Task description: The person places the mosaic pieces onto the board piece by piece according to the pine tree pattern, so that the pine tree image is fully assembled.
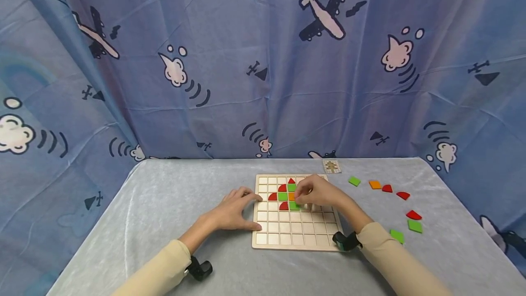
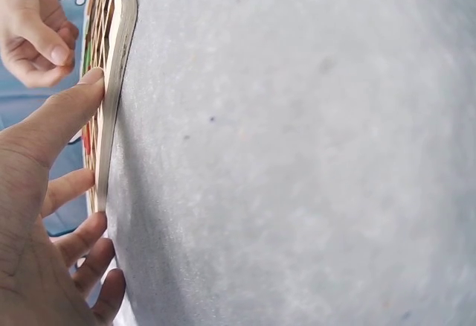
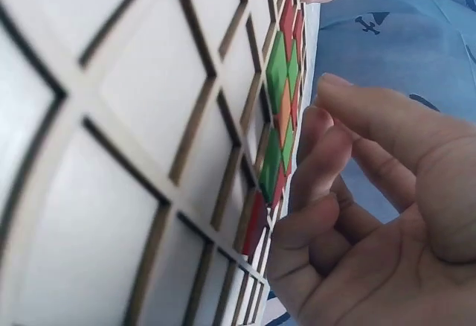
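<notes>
A wooden grid board (image 1: 297, 236) lies on the table with red, green and orange flat tiles in its upper middle cells. My left hand (image 1: 235, 211) is at its left side, thumb and index finger spread and touching the edge. In the left wrist view, the thumb lies against the board's rim (image 2: 113, 80). Over the tiles is my right hand (image 1: 318, 191), fingers bent, fingertips beside the orange tile (image 1: 291, 196) and a green tile (image 1: 294, 206). A red tile (image 3: 253, 225) sits near those fingers in the right wrist view. Whether something lies between the fingertips is hidden.
Right of the board lie loose tiles: green (image 1: 354, 181), orange (image 1: 375, 184), red (image 1: 403, 195) and several others. A small pattern card (image 1: 331, 166) is at the table's back edge. A blue printed curtain (image 1: 230, 58) hangs behind the grey cloth-covered table (image 1: 164, 186).
</notes>
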`<state>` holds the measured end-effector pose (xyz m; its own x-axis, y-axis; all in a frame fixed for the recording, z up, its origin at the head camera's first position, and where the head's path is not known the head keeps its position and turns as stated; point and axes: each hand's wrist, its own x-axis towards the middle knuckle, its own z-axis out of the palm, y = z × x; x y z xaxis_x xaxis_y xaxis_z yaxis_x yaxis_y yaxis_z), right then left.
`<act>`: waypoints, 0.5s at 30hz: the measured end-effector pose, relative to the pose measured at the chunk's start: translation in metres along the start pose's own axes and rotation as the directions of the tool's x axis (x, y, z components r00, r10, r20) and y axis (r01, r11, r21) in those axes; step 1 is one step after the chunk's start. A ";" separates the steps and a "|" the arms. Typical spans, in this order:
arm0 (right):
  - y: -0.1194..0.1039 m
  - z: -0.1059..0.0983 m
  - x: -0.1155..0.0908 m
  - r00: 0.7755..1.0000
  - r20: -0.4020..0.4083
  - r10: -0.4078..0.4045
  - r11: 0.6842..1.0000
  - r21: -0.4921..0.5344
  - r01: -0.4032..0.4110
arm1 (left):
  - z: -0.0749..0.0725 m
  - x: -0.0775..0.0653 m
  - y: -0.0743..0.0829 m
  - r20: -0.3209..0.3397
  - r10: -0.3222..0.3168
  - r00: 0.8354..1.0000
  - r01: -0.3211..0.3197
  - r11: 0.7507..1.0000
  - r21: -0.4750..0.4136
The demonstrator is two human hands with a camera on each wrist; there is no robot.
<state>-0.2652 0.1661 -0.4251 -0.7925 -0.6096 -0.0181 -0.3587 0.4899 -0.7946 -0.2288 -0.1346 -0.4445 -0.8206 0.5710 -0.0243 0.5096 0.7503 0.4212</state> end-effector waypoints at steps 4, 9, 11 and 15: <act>0.004 0.003 0.001 0.999 0.038 -0.023 0.998 0.052 0.021 | 0.000 -0.001 -0.001 0.000 0.001 1.000 -0.001 1.000 0.003; 0.001 0.009 0.002 0.997 0.066 -0.034 0.997 0.076 0.029 | 0.000 -0.002 -0.001 -0.001 0.002 1.000 -0.002 1.000 0.004; -0.002 0.011 0.003 0.997 0.071 -0.029 0.997 0.071 0.024 | 0.000 -0.003 -0.001 -0.001 0.004 1.000 -0.004 1.000 0.005; -0.005 0.015 0.005 0.997 0.078 -0.016 0.998 0.054 0.011 | 0.000 -0.003 0.000 0.002 0.008 1.000 -0.008 1.000 0.002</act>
<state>-0.2605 0.1512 -0.4300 -0.7461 -0.6637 -0.0529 -0.3406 0.4487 -0.8263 -0.2263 -0.1368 -0.4444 -0.8161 0.5774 -0.0232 0.5163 0.7466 0.4195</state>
